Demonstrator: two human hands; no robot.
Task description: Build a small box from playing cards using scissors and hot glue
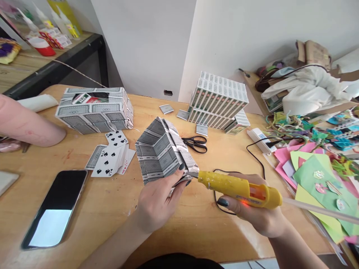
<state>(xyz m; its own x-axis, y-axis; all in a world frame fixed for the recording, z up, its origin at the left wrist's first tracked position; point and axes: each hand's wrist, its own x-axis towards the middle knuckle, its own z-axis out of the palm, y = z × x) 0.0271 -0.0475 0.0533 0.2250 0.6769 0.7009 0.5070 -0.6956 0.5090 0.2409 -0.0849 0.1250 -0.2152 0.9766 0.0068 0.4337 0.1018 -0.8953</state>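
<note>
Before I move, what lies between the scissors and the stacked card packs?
In the head view, one small grey-patterned card piece lies between the scissors and the stacked card packs.

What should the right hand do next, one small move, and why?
Perhaps dab the card piece at its edge with the glue gun: the right hand holds the gun with its tip there, while the left hand pinches the piece nearby.

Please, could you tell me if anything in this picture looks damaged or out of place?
Yes: low in the wall, just above the back edge of the table, is a dark, ragged hole. It looks like damage or an uncovered opening. The playing cards also lie untidily.
</note>
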